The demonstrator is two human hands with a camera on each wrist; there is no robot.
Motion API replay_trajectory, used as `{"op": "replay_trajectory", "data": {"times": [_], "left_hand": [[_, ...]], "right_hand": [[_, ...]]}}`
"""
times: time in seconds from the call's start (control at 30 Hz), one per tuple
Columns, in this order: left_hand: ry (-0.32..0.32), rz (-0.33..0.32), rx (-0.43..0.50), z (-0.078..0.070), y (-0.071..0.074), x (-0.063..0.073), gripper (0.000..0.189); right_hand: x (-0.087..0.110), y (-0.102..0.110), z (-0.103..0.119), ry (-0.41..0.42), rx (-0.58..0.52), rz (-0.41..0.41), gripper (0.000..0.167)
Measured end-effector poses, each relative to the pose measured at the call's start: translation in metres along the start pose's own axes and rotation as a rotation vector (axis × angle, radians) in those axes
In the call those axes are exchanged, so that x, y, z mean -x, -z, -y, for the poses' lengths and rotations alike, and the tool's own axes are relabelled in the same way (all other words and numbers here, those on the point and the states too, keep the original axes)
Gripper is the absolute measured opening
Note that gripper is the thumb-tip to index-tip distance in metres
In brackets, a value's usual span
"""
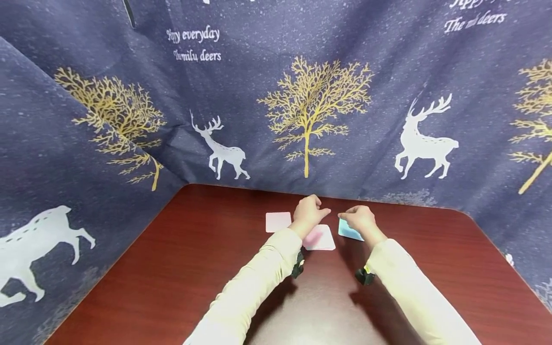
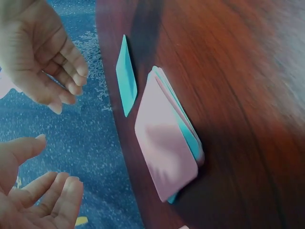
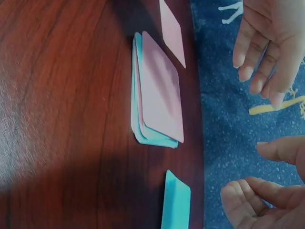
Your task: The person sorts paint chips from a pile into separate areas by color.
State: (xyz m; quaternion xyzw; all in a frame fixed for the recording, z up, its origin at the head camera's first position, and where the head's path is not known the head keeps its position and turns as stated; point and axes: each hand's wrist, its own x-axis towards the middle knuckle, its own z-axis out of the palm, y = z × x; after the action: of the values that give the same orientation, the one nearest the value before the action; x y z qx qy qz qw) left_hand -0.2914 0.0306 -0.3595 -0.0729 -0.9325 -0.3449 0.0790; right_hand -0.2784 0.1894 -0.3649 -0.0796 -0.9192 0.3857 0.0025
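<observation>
A stack of square pink and teal cards [image 1: 324, 238] lies on the table with a pink card on top; the edges below are slightly fanned. Left of it lies a single pink card [image 1: 277, 222], and to its right a single teal card [image 1: 350, 231]. My left hand [image 1: 307, 212] hovers over the far side of the stack, fingers loosely bent and holding nothing. Above the teal card is my right hand [image 1: 361, 219], its fingers relaxed and also bare in the right wrist view. Both wrist views show the hands [image 2: 45, 202] apart, with palms facing each other.
The reddish-brown wooden table [image 1: 164, 268] ends just behind the cards. A blue cloth [image 1: 345, 143] printed with white deer and gold trees hangs along its back and left sides. Dark wrist cameras [image 1: 364, 276] sit under the forearms.
</observation>
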Motion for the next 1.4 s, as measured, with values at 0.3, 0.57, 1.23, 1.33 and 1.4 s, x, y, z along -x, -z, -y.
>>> {"op": "replay_trajectory", "data": {"times": [0.3, 0.57, 1.23, 1.33, 1.4], "left_hand": [[-0.04, 0.0, 0.066, 0.02, 0.005, 0.006, 0.031], [0.0, -0.005, 0.104, 0.035, -0.001, 0.011, 0.025], [0.159, 0.068, 0.075, 0.06, -0.022, 0.011, 0.022], [0.174, 0.064, 0.079, 0.06, -0.022, 0.011, 0.017], [0.183, 0.063, 0.077, 0.06, -0.021, 0.012, 0.016]], "right_hand": [[0.003, -0.012, 0.001, 0.012, -0.046, 0.061, 0.036], [0.002, -0.028, -0.004, -0.019, -0.217, 0.106, 0.031], [0.001, -0.052, -0.017, -0.029, -0.286, 0.169, 0.026], [0.0, -0.052, -0.019, -0.032, -0.274, 0.17, 0.026], [0.0, -0.053, -0.021, -0.034, -0.278, 0.172, 0.027]]}}
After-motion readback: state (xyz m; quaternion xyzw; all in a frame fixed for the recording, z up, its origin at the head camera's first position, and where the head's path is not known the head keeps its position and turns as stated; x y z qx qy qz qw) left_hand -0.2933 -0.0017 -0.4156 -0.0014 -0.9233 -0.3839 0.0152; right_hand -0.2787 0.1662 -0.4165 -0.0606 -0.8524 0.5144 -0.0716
